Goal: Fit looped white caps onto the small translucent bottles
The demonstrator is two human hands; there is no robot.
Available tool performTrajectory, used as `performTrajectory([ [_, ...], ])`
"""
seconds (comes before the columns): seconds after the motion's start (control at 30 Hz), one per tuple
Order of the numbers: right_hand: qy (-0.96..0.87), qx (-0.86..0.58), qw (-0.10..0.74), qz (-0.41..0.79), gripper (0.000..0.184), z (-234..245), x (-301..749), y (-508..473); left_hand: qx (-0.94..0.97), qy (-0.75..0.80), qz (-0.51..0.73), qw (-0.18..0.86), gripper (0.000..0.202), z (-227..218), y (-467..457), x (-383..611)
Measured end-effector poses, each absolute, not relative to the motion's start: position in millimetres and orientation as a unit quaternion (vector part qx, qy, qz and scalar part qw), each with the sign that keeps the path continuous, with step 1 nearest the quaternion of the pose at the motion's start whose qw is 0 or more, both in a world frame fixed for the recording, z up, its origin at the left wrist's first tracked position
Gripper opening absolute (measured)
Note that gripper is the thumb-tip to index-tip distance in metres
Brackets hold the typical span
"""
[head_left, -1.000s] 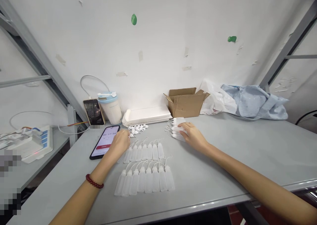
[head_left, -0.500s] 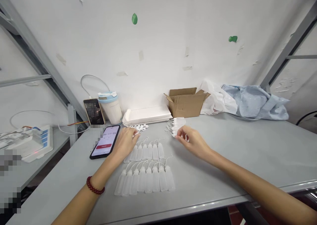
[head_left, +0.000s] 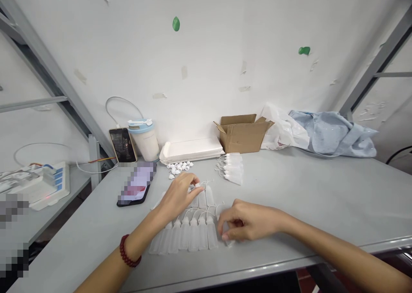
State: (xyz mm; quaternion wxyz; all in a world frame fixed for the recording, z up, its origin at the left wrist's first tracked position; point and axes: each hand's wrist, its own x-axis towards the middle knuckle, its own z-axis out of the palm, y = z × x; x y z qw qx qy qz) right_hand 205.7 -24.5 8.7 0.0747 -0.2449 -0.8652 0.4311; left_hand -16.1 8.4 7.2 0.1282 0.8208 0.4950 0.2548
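My left hand (head_left: 178,194) hovers over the back row of small translucent bottles (head_left: 210,197), its thumb and fingertips pinching a small white cap (head_left: 197,185). At the right end of the front row of bottles (head_left: 193,235), my right hand (head_left: 246,221) has its fingers closed around one bottle (head_left: 228,242), which is mostly hidden by them. Thin pale straps curl from the bottle tops. A pile of white caps (head_left: 179,167) lies beyond my left hand. Another group of bottles (head_left: 234,167) lies farther back, in front of the carton.
An open cardboard box (head_left: 243,137) and a white stack (head_left: 193,150) stand along the wall. A phone (head_left: 137,184) lies to the left, near a lidded cup (head_left: 146,142) and another phone (head_left: 122,144). A plastic bag (head_left: 283,129) and blue cloth (head_left: 334,134) lie back right.
My left hand has moved right from the cap pile, carrying a cap. My right hand has left the far bottle group and come nearer, to the front row's right end.
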Motion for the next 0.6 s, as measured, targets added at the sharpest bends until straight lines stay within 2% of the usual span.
performTrajectory([
  [0.33,-0.849,-0.283,0.012,0.445,0.017,13,209,-24,0.820,0.473,0.264,0.184,0.016,8,-1,-8],
  [0.6,-0.885,-0.302,0.099,0.342,0.016,21,212,-20,0.793,0.459,0.294,0.273,0.015,18,-8,-2],
])
